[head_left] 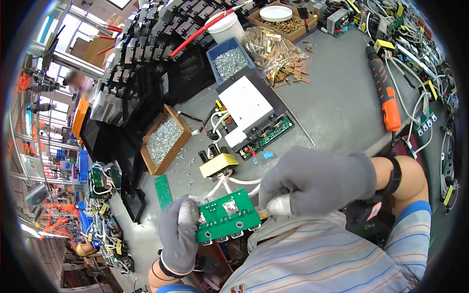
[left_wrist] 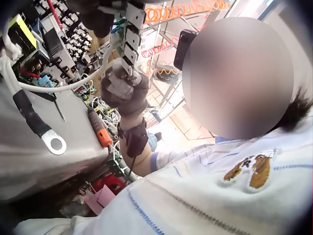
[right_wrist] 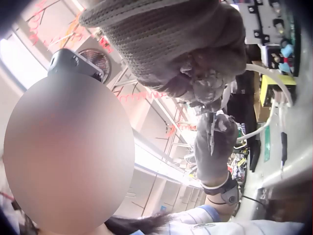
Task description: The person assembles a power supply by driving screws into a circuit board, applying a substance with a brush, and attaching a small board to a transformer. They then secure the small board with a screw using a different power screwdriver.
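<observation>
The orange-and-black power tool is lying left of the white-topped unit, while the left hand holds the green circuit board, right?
Not quite: the head view shows the power tool lying right of the white-topped unit. The left hand does hold the green circuit board.

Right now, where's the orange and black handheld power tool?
In the head view, the orange and black handheld power tool lies on the grey tabletop toward the right, just left of the white cables.
</observation>
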Motion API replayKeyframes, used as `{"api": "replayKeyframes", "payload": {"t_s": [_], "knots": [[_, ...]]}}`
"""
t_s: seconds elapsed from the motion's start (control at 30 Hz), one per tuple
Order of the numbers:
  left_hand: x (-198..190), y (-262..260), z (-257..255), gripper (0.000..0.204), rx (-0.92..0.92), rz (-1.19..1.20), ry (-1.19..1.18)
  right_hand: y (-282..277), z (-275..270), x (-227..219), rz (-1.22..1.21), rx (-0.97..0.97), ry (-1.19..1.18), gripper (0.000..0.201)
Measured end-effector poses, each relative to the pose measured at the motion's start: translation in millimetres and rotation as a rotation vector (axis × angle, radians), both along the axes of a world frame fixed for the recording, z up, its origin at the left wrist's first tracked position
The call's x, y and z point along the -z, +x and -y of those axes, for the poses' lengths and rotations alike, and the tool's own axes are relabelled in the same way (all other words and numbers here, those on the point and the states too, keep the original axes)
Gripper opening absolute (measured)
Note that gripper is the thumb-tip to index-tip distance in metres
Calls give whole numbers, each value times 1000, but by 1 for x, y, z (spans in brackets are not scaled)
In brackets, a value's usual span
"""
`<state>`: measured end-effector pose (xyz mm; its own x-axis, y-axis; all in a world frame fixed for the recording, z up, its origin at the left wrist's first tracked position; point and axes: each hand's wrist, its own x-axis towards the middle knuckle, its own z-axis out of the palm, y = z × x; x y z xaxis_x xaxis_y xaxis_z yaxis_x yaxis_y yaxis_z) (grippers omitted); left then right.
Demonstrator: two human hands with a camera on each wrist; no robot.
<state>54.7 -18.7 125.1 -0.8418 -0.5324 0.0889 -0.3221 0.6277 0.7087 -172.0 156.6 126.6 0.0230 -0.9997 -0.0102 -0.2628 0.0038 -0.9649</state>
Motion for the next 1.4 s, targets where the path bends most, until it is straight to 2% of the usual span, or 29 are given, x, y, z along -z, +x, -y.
{"api": "replayKeyframes", "payload": {"t_s": [0.03,0.07,0.13,0.2,0.27,0.33,0.4,0.47,0.5,0.53,0.6,0.63,0.67,0.73,0.77,0.8,0.87,0.9,0.93,0.97,1.0,1.07,1.17,1.2,1.3,1.33,1.4], "knots": [[0,0,-1,21,-19,29,-28,1,1,17,71,9,-47,15],[-1,-1,-2,20,-40,55,-57,3,-1,16,59,6,-39,15],[-7,-4,-1,21,-16,83,-98,11,-6,13,-123,130,-135,16],[-14,-10,-1,22,118,116,-134,14,-8,7,-216,127,-122,16],[-14,-11,0,23,110,124,-134,15,-9,6,-300,137,-113,17],[-10,-9,3,23,46,104,-38,6,-2,11,179,34,113,20],[-11,-13,8,24,28,151,40,10,0,14,243,38,76,23],[-10,-19,12,26,75,-8,44,14,6,8,499,185,125,24],[-12,-25,16,32,165,-3,-188,14,13,3,449,205,161,21],[-16,-28,20,32,162,0,-203,12,18,-4,451,198,148,21],[-24,-32,29,30,-169,23,912,7,28,-21,395,204,274,24],[-19,-29,37,35,-151,-10,1004,4,33,-27,384,181,305,30],[-8,-23,38,38,8,-79,687,3,38,-28,406,185,277,30],[1,-15,47,45,147,92,-133,3,43,-23,347,98,248,32],[-7,-19,42,48,-135,123,412,5,44,-19,459,97,246,33],[-6,-19,43,52,-157,197,287,6,44,-15,482,104,230,33],[-4,-17,48,56,-234,55,637,9,44,-7,476,106,185,33],[-3,-20,43,56,-232,73,625,10,45,-4,468,108,164,33],[-1,-26,33,37,-160,56,264,11,46,-1,456,108,145,33],[0,-28,27,43,-84,37,-92,11,46,2,442,106,130,33],[0,-26,28,43,-85,45,-92,11,46,3,423,102,120,32],[-1,-19,34,37,-121,97,67,11,46,5,374,94,103,32],[-2,-13,41,64,-173,151,311,7,47,1,278,82,79,32],[-2,-12,40,64,-174,144,319,6,47,0,244,77,75,32],[-4,-13,35,51,-232,-142,724,3,44,-4,141,70,64,31],[-8,-12,32,40,-142,-26,489,3,42,-5,108,69,64,31],[-13,-17,27,29,-52,-4,281,1,37,-9,34,67,70,31]]}}
